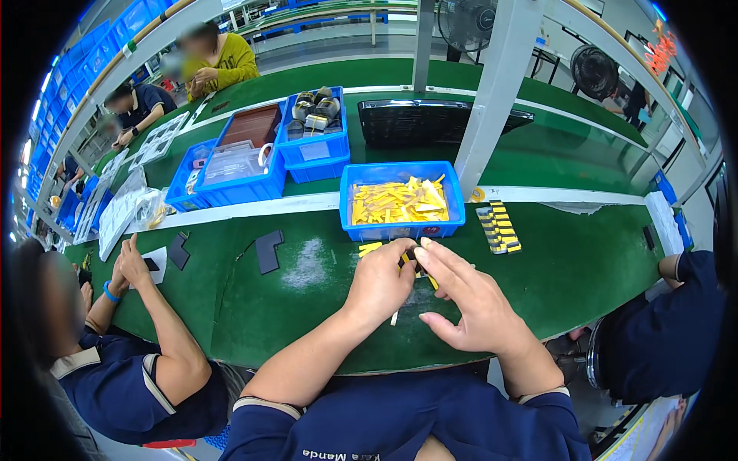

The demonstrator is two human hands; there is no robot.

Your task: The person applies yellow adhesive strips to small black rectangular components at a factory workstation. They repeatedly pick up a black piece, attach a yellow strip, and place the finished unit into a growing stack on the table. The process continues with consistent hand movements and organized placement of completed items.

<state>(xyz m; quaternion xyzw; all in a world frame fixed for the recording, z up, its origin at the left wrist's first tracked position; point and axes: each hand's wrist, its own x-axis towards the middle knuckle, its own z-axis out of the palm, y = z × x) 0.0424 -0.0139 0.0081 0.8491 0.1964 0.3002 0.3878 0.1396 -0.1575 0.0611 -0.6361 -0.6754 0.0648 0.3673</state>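
Note:
Both my hands meet over the green table, just in front of a blue bin [403,233] of loose yellow strips [396,201]. My left hand [380,283] is closed, its fingertips pinching a small black-and-yellow piece [415,257] that they partly hide. Fingers stretched and thumb held apart, my right hand [473,303] touches the same piece with its fingertips. A few yellow strips [370,248] lie beside my left hand. To the right of the bin, several yellow-and-black pieces [500,228] are laid in rows.
Flat black parts [268,252] lie on the table [231,307] to the left, near a co-worker's hands [131,269]. Blue bins [240,192] stand behind. A white post [496,100] rises beyond the yellow-strip bin, near a black panel [419,123]. Another person [661,330] sits at right.

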